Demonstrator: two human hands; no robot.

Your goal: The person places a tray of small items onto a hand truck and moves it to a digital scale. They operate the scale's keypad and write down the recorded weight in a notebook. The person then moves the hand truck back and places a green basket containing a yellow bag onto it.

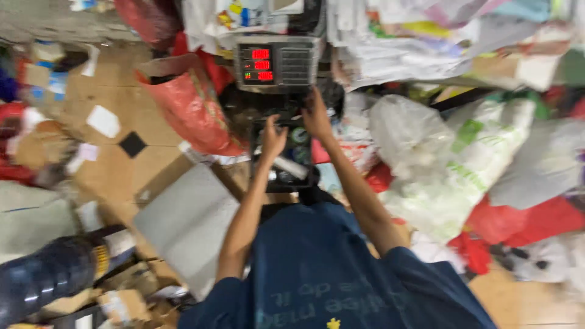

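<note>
Both hands reach far over a black tray-like platform (283,176) below a grey weighing scale with red digits (277,64). Left hand (272,137) curled on clutter; right hand (317,116) farther, grip unclear.

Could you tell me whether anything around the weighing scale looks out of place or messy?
Yes. Filled plastic bags and a red bag crowd the scale, and paper scraps litter the floor. Both the left hand and right hand reach into the clutter below the scale.

Single head view, steep downward, close over wearer's blue shirt (329,268); weighing scale (277,64) at 12 o'clock.
</note>
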